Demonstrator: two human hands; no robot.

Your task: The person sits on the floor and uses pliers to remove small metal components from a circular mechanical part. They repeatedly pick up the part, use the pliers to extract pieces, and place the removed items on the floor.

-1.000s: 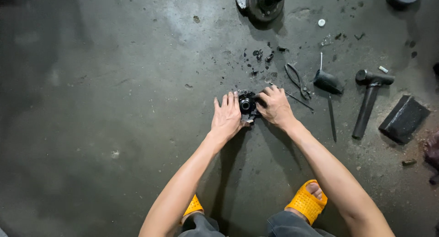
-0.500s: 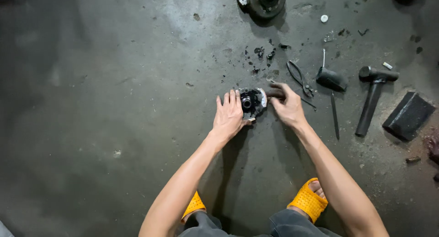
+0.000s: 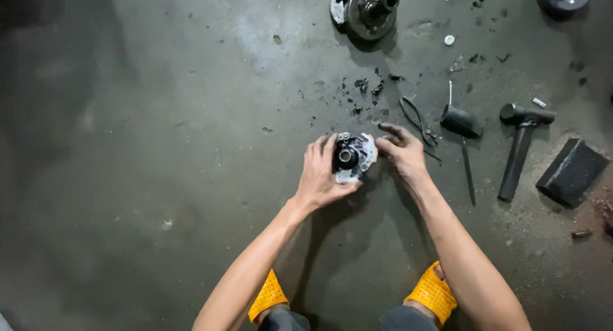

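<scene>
Hands have shifted over the last second: a second ago both were cupped close over the small round part, with the right one covering most of it; now the right hand has drawn off to the side and the part's face, dark hub and pale housing, shows plainly. That suggests the part is being turned or re-gripped rather than set aside, since it has stayed at the same spot on the floor, near the middle and just below a scatter of black debris.

The left hand wraps the part's left side, fingers half curled round it, holding it steady. The right hand is loosely open, fingertips touching or just beside the part's right edge; I cannot tell whether they grip it.

Right of the hands lie pliers, a dark cylinder, a hammer and a black block. A larger hub sits at the floor's far edge.
</scene>
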